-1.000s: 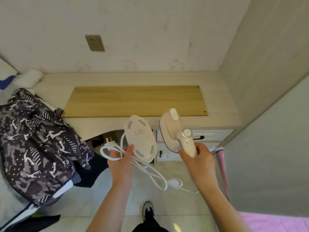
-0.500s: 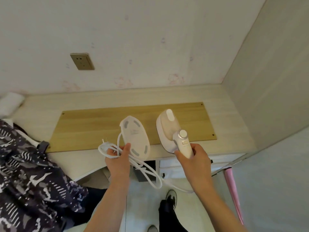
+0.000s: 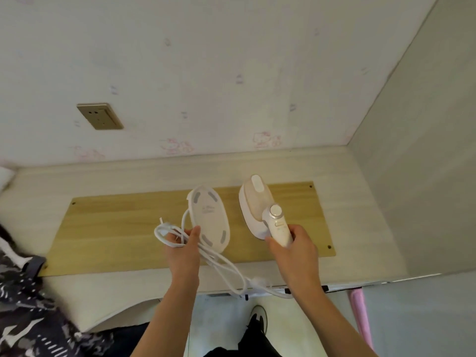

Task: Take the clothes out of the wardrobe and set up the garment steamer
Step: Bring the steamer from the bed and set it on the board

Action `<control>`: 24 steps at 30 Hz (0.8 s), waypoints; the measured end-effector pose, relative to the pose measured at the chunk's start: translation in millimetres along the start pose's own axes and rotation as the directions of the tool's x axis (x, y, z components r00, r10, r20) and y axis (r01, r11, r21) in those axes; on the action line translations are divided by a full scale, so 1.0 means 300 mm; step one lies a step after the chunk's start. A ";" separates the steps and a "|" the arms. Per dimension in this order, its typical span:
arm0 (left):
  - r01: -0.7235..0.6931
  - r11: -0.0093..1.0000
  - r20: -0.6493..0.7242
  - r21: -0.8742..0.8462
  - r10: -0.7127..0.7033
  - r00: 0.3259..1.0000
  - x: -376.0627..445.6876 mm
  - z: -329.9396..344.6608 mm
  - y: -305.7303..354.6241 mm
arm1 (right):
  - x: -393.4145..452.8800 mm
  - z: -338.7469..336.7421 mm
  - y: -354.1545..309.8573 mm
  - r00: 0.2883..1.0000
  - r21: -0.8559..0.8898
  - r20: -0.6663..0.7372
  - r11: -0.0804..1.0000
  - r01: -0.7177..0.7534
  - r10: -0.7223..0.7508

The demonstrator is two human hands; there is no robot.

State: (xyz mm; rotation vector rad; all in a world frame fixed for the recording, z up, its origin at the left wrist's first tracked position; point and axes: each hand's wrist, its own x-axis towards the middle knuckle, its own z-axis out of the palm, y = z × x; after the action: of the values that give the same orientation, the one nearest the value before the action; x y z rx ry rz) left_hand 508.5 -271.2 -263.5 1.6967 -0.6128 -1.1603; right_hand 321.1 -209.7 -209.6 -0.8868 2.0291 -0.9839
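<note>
1. Garment steamer [image 3: 260, 207] sits right of centre in the frame, held above the wooden board [image 3: 116, 228] that lies on the counter [image 3: 360, 202]; we see our right hand [image 3: 293, 251] wrapped round its handle, grip closed on it.
2. Our left hand [image 3: 181, 251] pinches the oval white base [image 3: 208, 222] under the thumb and holds loops of the power cord [image 3: 219, 261] together with it, so that grip is closed too.
3. We judge the steamer to be rigid, smooth plastic, front-heavy, best held by the handle below the dial. The cord is limp and will likely snag or slip loose; it trails over the counter edge.
4. A wall socket [image 3: 100, 116] sits upper left of the frame, well apart from both hands.
5. Patterned clothes [image 3: 23, 305] lie at the lower left, cut off by the edge.
6. The plug end is hard to make out among the loops, and the steamer's soleplate faces away.
</note>
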 end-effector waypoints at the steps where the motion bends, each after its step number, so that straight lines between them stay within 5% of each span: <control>1: 0.007 1.000 0.006 0.007 -0.007 1.000 0.008 0.019 -0.003 | 0.017 -0.004 0.003 1.000 0.001 -0.004 1.000 -0.005 0.005; 24: 0.181 0.929 0.174 0.323 -0.246 0.954 0.072 0.284 -0.081 | 0.140 -0.050 0.066 0.972 -0.033 -0.174 0.986 -0.165 0.157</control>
State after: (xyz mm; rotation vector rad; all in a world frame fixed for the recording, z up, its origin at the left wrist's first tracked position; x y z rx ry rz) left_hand 438.3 -314.7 -302.3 1.9526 -0.7848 -1.4774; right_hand 281.8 -228.6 -231.3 -0.6687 2.2381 -0.9527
